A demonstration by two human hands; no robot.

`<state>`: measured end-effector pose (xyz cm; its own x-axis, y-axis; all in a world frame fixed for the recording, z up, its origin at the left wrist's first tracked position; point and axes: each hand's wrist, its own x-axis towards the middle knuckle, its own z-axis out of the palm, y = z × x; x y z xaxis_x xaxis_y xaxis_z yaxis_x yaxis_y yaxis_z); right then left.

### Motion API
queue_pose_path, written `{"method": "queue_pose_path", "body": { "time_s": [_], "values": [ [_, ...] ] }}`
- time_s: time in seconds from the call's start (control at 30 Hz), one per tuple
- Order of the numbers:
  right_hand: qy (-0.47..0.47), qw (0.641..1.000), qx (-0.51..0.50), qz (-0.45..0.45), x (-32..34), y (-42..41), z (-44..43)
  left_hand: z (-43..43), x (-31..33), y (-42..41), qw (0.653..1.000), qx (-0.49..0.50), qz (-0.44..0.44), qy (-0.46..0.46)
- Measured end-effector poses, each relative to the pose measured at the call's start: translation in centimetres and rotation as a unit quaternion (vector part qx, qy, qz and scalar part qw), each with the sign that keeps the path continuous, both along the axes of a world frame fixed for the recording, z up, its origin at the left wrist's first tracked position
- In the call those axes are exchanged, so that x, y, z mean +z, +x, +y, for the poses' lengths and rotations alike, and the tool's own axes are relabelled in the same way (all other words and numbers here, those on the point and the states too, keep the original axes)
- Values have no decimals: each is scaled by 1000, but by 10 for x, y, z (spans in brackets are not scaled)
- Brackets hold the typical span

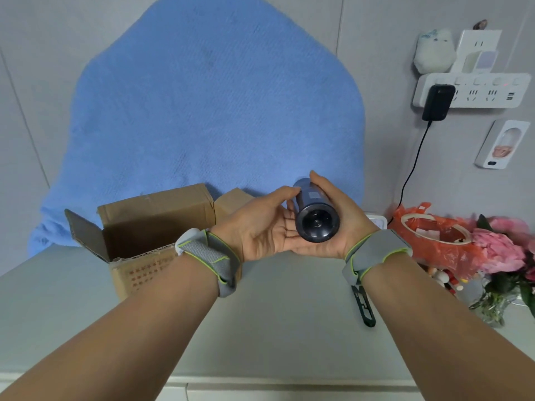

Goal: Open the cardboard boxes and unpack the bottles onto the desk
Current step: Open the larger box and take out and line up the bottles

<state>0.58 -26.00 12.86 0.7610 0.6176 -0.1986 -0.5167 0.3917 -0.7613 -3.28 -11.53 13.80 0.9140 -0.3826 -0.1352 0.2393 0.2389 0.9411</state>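
While palms face inward over desk (289, 337), left hand (259, 225) and right hand (348, 224) clasp dark bottle (317, 224).

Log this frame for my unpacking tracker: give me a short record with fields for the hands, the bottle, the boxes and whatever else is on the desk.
held item: dark bottle, lying level above the desk, one flat end toward the camera
left hand: cups the dark bottle from its left, thumb on its side
right hand: grips its right side
open box: on the desk at left, flaps up, contents not visible
second box: behind the left hand, mostly hidden
other: black tool below the right wrist; red bag; pink flowers
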Motion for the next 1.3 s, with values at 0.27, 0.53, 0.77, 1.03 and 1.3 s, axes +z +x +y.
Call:
{"method": "queue_pose_path", "body": {
  "time_s": [0.27, 0.53, 0.77, 1.03, 1.3],
  "values": [
    [-5, 995, -101, -18, -5, 13, 1, -3, -13, 11, 1000, -15, 1, 5],
    [101, 992, -41, -69, -10, 18, -2, -1, -15, 10, 994, -68, -80, 14],
    [88, 969, -50, -226, -24, 19, -1, -8, -24, 16, 891, 190, -300, 282],
    [-300, 903, -98, -292, -72, 21, -15, -15, -81, 42, 881, 210, -285, 314],
    [-444, 841, -146, -273, -119, 47, -22, -26, -139, 69, 892, 184, -237, 339]
  ]
}}
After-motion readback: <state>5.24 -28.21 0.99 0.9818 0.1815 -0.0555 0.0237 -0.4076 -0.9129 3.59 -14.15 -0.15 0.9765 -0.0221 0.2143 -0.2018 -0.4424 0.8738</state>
